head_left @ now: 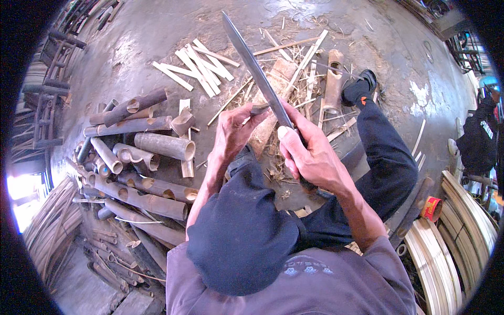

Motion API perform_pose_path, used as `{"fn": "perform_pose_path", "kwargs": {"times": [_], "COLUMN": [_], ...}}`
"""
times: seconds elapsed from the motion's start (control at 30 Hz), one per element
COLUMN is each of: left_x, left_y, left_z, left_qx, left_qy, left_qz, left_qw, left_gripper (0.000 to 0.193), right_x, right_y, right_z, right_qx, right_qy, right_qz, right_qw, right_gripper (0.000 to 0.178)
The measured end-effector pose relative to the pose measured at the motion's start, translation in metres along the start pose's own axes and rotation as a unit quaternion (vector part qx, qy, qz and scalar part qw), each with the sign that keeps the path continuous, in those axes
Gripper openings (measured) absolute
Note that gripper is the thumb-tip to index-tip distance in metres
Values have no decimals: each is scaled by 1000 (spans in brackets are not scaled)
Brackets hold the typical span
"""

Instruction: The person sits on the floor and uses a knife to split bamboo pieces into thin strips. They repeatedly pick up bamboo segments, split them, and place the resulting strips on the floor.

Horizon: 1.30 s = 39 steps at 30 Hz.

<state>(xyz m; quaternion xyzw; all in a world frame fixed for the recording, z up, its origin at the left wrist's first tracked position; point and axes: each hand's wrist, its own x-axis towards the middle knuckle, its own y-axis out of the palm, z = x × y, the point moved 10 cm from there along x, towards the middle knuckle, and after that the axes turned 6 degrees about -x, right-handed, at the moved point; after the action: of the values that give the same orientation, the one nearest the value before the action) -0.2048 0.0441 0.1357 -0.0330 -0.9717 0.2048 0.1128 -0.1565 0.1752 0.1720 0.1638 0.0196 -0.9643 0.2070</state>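
Clenched round the handle of a long knife, the right grip is keeping its thumb pressed along the near end of the blade. The knife is slanting forward and leftward from this grip, its tip pointing well ahead of both hands. Just left of it, the left grip is pinching a small dark piece against the blade; what kind of piece it is, I cannot tell.

Beneath both grips a wooden block is lying on the floor, with shavings scattering around its far end. Ahead and left of the left grip, pale strips are lying in a loose fan. Farther to its left, bamboo tubes are resting in a heap, many showing open ends.

Ahead and right of the right grip, a notched tube is lying beside the person's right shoe. Nearer the body, the left knee is rising behind the left grip. Well to the right, bundled slats are curving along the edge of view, a red can sitting near them. Beyond, another person in dark clothing is showing.
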Motion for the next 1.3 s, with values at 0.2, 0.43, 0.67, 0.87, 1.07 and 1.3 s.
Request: {"fn": "perform_pose_path", "kwargs": {"times": [0.2, 0.43, 0.67, 0.87, 1.07, 1.3], "left_x": [10, 10, 0, 1, 6, 41], "left_y": [-22, -16, -3, -24, -40, -33], "left_z": [-20, -35, 3, -4, -51, -31], "left_qx": [-45, 10, -25, 116, 65, 64], "left_qy": [27, 65, 11, -68, 11, 9], "left_qz": [-7, -7, -54, 35, -42, -52], "left_qw": [999, 998, 998, 990, 997, 997], "left_gripper": [20, 17, 16, 46, 37, 11], "right_x": [-11, -8, 15, 42, 54, 83], "right_y": [12, 7, 0, -6, -5, -42], "right_z": [27, 25, 7, -19, -25, -8], "right_qx": [55, -45, -198, -276, -267, -496], "right_qy": [4, -70, -105, -167, 13, -292], "right_qz": [35, -31, -76, -92, -29, -157], "right_qw": [998, 996, 972, 942, 963, 802], "right_gripper": [50, 52, 57, 61, 63, 56]}}
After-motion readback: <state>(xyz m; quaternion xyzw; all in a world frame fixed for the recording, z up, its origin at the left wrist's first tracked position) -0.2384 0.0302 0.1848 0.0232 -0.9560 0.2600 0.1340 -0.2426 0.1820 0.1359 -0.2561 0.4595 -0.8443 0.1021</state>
